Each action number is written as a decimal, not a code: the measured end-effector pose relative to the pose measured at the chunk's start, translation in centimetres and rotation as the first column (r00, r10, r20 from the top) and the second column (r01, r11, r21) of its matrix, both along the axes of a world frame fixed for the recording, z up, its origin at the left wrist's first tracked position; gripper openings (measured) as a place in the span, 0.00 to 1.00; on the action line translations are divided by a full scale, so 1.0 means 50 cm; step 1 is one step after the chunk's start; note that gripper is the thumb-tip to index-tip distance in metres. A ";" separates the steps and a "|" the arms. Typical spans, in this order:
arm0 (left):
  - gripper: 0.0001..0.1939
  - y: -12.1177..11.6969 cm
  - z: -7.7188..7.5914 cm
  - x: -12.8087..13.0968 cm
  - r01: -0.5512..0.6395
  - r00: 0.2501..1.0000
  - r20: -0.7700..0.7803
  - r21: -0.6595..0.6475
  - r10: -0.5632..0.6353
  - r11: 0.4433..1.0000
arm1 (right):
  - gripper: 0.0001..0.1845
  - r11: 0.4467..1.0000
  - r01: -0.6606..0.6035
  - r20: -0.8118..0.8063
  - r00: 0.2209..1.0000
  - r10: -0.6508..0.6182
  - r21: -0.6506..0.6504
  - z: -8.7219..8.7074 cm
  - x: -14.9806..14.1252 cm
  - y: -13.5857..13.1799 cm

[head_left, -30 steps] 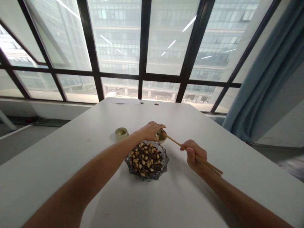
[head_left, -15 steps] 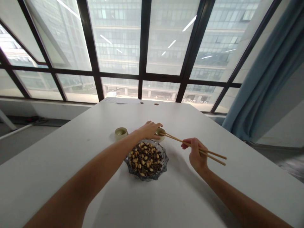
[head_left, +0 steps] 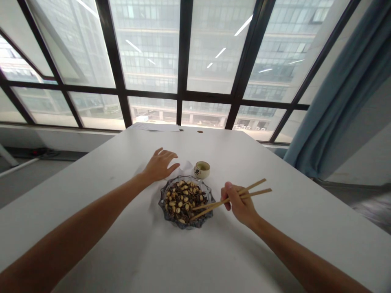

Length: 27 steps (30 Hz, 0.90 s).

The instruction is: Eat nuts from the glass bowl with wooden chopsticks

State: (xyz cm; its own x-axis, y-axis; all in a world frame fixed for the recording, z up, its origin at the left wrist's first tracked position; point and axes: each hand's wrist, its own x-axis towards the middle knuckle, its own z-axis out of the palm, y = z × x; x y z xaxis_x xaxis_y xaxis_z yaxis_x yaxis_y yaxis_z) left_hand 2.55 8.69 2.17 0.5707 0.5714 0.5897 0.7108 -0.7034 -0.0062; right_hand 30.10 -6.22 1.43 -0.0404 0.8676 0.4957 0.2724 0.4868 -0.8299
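Two chopsticks (head_left: 256,193) sit clasped in the fingers of the right hand (head_left: 241,206), slanting leftward to tips among the nuts (head_left: 182,198) in the glass bowl (head_left: 188,225), just left of those fingers; the left hand (head_left: 159,166), fingers loosely spread, apparently holds nothing.

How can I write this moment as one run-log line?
Left hand: fingers spread, near glass bowl | Bowl: nut-and-seed mix inside | Right hand: holds chopsticks, tips at mix | Pale cup: upright, behind bowl
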 end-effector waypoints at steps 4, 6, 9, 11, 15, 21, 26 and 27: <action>0.16 -0.008 -0.043 -0.082 -0.119 0.984 0.133 0.019 0.116 0.993 | 0.26 0.990 -0.126 0.286 0.953 0.103 0.066 0.000 -0.014 -0.008; 0.16 -0.010 -0.065 -0.100 -0.163 0.967 0.201 0.011 0.158 0.987 | 0.23 0.988 -0.079 0.300 0.953 0.035 0.136 -0.006 -0.015 -0.006; 0.17 -0.011 -0.089 -0.107 -0.195 0.939 0.286 -0.018 0.192 0.981 | 0.24 0.984 0.043 0.215 0.973 -0.080 0.171 -0.022 -0.009 0.004; 0.18 -0.010 -0.099 -0.104 -0.194 0.924 0.326 -0.053 0.201 0.980 | 0.26 0.977 0.145 0.099 0.982 -0.162 0.159 -0.033 -0.001 0.012; 0.19 -0.008 -0.110 -0.097 -0.190 0.899 0.371 -0.145 0.231 0.971 | 0.31 0.953 0.283 -0.092 0.957 -0.274 0.106 -0.047 0.009 0.023; 0.21 -0.008 -0.115 -0.091 -0.170 0.877 0.402 -0.256 0.265 0.952 | 0.28 0.987 0.135 0.090 0.986 -0.143 0.082 -0.043 0.003 0.007; 0.22 -0.008 -0.113 -0.091 -0.158 0.874 0.406 -0.284 0.267 0.946 | 0.25 0.955 0.180 0.081 0.976 -0.204 0.236 -0.043 0.005 -0.005; 0.22 -0.008 -0.113 -0.091 -0.156 0.873 0.408 -0.287 0.268 0.945 | 0.25 0.945 0.183 0.053 0.977 -0.204 0.272 -0.043 0.006 -0.005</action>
State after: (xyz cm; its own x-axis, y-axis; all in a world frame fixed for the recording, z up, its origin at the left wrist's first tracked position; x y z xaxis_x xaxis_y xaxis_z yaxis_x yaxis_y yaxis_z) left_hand -2.00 8.27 -3.46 0.1362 0.8034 0.5796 0.7332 -0.4752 0.4864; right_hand 30.39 -6.47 -0.73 0.0666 0.7008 0.7103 0.4430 0.6171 -0.6504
